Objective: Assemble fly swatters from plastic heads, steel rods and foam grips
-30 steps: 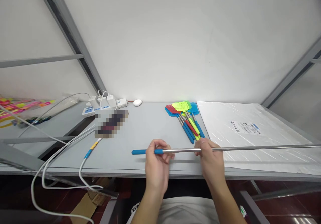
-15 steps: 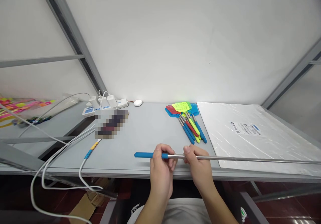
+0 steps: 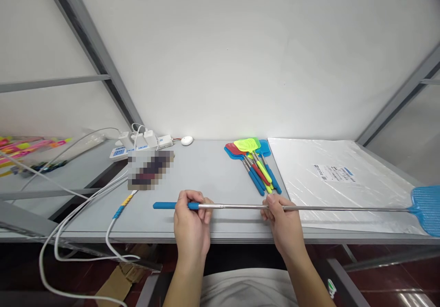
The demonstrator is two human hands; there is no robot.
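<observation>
A blue telescopic fly swatter (image 3: 426, 210) lies level across both my hands, its thin metal rod drawn out long. My left hand (image 3: 192, 222) is closed round the blue grip, close to where the metal starts. Further along, my right hand (image 3: 283, 220) pinches the rod between thumb and fingers. The swatter's blue head hangs at the far right, over the wrapped sheet's front corner. Behind my hands a pile of shorter fly swatters (image 3: 257, 172) rests on the grey table, with red, yellow-green and blue heads overlapping.
A white plastic-wrapped flat package (image 3: 309, 156) with a label covers the table's right side. At left are a power strip (image 3: 118, 152) with plugs, white cables (image 3: 110, 238) hanging over the edge, and a blurred-out object (image 3: 151, 172). A small white round device (image 3: 187, 140) sits by the wall.
Both hands have drawn apart, the left moving left with the grip and the right slightly right. The whole swatter has shifted left, and its blue head now shows at the right.
</observation>
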